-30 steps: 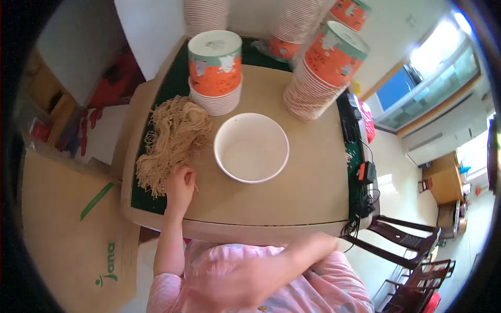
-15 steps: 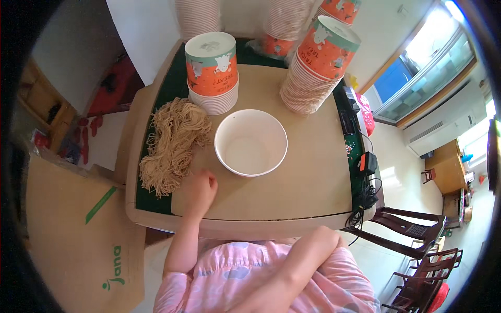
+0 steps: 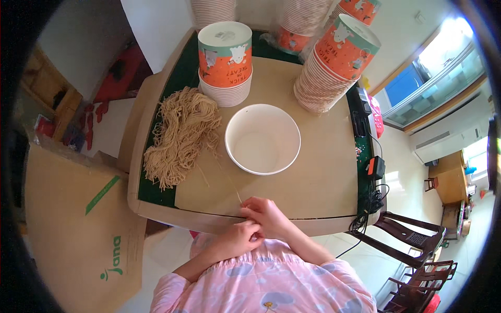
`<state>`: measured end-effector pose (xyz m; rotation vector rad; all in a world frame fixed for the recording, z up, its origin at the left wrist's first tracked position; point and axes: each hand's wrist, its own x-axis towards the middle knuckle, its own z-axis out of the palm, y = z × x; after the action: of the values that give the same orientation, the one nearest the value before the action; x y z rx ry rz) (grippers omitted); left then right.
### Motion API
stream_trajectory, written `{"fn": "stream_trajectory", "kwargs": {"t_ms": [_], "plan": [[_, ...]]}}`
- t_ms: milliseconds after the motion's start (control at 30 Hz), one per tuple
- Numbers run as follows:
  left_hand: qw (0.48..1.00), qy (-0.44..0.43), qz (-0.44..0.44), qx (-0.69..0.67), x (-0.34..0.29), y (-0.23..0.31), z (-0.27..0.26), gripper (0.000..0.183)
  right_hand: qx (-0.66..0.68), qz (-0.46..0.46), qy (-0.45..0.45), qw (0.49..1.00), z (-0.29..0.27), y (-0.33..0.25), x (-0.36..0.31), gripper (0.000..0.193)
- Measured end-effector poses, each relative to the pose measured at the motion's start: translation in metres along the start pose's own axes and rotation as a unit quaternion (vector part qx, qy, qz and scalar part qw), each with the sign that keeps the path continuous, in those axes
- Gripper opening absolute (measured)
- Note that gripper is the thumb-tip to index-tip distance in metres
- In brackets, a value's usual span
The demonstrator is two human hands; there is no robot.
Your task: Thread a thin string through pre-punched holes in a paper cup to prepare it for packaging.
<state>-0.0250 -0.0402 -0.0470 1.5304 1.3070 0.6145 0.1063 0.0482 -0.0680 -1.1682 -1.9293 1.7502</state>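
My two hands meet just over the front edge of the table. A thin beige strand of string (image 3: 238, 195) runs down to the fingertips of my right hand (image 3: 269, 216), which are pinched on it. Tucked below and against that hand, my left hand (image 3: 235, 241) is closed; what lies in its fingers is hidden. Beyond the hands, a white paper bucket (image 3: 261, 138) stands upright, its inside bare. To its left lies a loose bundle of beige string (image 3: 182, 135), a few stray ends trailing toward the bucket.
Upside-down stacks of orange and green paper buckets stand behind, one at left (image 3: 225, 57) and one leaning at right (image 3: 339, 57). Black cables and adapters (image 3: 374, 175) line the table's right edge. A cardboard box (image 3: 78, 219) is at left, a wooden chair (image 3: 407, 232) at right.
My left hand has moved from beside the string bundle to the front edge. My right hand has come up to meet it, and a strand now runs to them. The view has shifted slightly.
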Motion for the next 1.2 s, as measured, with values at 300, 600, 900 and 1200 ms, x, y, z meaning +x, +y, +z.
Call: {"fn": "stream_trajectory", "kwargs": {"t_ms": [300, 600, 900, 1200], "plan": [[0.994, -0.099, 0.05, 0.018, -0.002, -0.022, 0.003, 0.013, 0.466, 0.066, 0.03, 0.882, -0.033, 0.014, -0.001, 0.008], [0.988, -0.043, 0.003, 0.149, -0.011, -0.029, -0.035, 0.01, 0.539, -0.064, 0.191, 0.818, -0.095, -0.002, -0.038, 0.017], [0.989, 0.129, 0.019, 0.063, 0.022, 0.013, -0.041, 0.011, 0.281, -0.16, 0.09, 0.942, -0.065, -0.026, -0.038, 0.06], [0.875, 0.067, -0.047, -0.477, 0.051, 0.016, -0.037, 0.01, 0.197, -0.175, 0.014, 0.965, -0.039, -0.026, -0.044, 0.062]]}}
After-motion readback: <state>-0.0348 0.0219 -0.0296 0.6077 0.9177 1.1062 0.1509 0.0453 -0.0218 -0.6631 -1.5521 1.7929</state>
